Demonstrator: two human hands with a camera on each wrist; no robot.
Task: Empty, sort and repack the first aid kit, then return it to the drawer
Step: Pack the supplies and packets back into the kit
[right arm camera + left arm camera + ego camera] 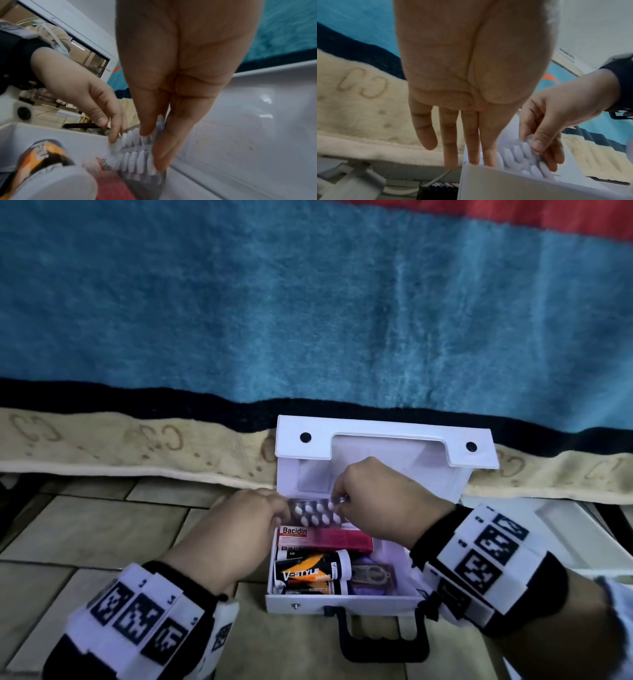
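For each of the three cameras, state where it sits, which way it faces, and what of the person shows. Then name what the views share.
Head: worn on the head, facing forward and down at the open first aid kit; left hand, right hand and banded wrists show.
Left wrist: looks along the left palm to the kit's wall; right hand enters.
Right wrist: looks along the right palm into the kit; left hand enters.
Shared: all show the blister pack between both hands.
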